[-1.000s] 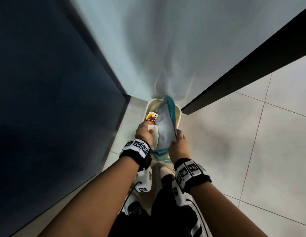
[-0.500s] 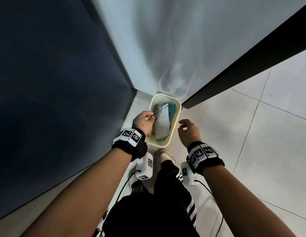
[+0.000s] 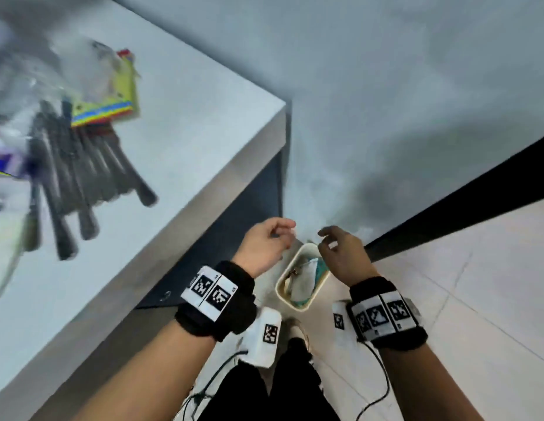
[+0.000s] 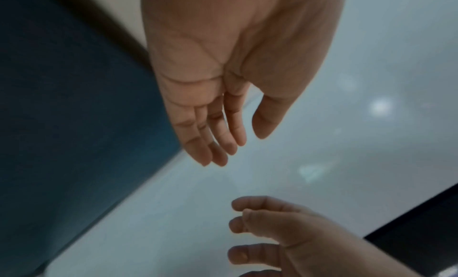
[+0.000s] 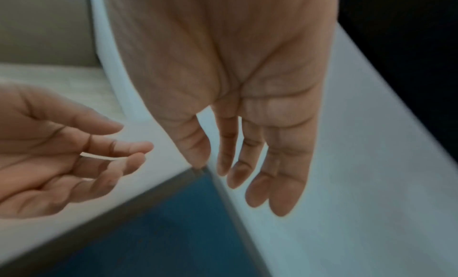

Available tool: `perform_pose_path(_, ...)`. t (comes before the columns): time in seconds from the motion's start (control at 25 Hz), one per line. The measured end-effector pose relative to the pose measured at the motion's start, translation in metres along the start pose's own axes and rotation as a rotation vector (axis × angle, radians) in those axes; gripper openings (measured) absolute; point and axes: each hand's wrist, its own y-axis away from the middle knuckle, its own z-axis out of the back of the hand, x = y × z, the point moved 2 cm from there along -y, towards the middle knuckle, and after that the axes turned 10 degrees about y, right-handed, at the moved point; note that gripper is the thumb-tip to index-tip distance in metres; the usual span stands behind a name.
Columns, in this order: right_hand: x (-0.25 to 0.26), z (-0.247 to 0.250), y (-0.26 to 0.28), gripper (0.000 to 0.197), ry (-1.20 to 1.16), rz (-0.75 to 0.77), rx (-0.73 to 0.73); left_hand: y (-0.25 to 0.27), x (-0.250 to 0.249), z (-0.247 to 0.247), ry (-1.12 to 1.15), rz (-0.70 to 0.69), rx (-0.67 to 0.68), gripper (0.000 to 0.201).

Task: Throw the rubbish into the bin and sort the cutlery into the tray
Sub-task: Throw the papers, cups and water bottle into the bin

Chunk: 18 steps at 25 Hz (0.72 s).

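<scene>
A cream bin (image 3: 318,287) stands on the floor by the wall, holding a teal-and-white packet (image 3: 307,270) and other scraps. Both hands hover above it and hold nothing. My left hand (image 3: 272,235) (image 4: 223,142) is over the bin's left side with loose fingers. My right hand (image 3: 331,241) (image 5: 238,175) is over its right side, fingers relaxed. On the white table (image 3: 204,132) at upper left lies a blurred bunch of black-handled cutlery (image 3: 82,171), partly under a yellow wrapper (image 3: 112,95).
More blurred packets lie at the table's far left (image 3: 6,159). A dark panel (image 3: 240,253) runs under the table edge. A black skirting (image 3: 465,196) meets the pale tiled floor (image 3: 477,299) at the right. My leg and shoe (image 3: 298,332) are just behind the bin.
The packet that both hands held over the bin now lies in it. Both hands let go and rose. The view lifted, bringing the table and cutlery into sight.
</scene>
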Motion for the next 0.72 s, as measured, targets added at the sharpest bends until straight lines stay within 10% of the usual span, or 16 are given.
perform_pose_path(0.44,0.194,0.065,0.004,0.02,0.075,0.47,0.066,0.119,-0.104,0.164,-0.076,-0.26,-0.528,0.022)
perform_pose_path(0.72,0.308,0.051,-0.05,0.037,0.044,0.489,-0.022,0.107,-0.143,0.282,-0.543,-0.041,-0.764,0.048)
